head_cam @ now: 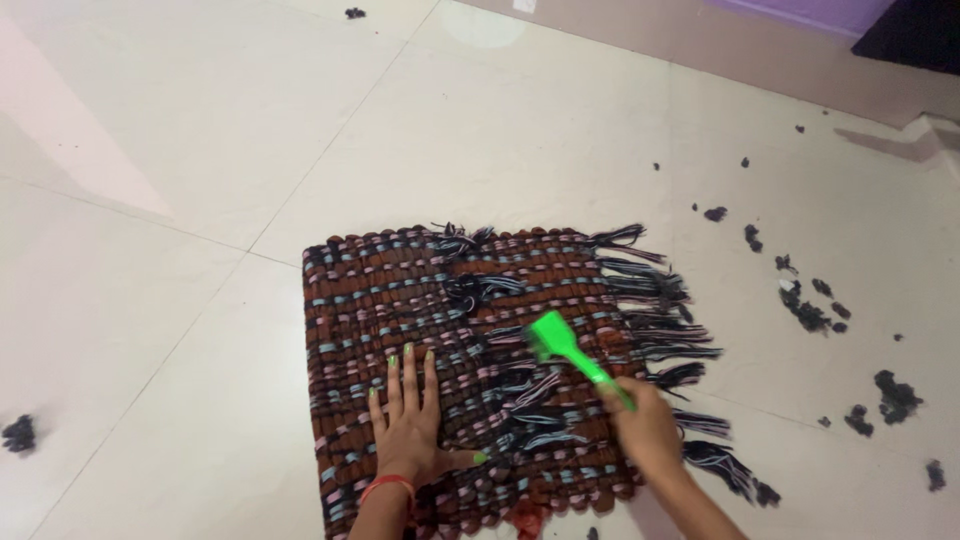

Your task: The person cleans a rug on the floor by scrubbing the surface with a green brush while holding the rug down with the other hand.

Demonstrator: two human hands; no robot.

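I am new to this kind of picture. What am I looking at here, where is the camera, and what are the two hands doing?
There is no machine here, only a person. The one picture comes from a camera worn on the person's head, which looks down at the floor, made of pale tiles. On it lies a woven mat, brown with blue and pink stripes and loose fringe along its right side. The left hand lies flat on the mat, fingers spread. The right hand grips the handle of a green brush, whose head touches the mat. Dark fluff clumps lie scattered on the tiles, mostly to the right.
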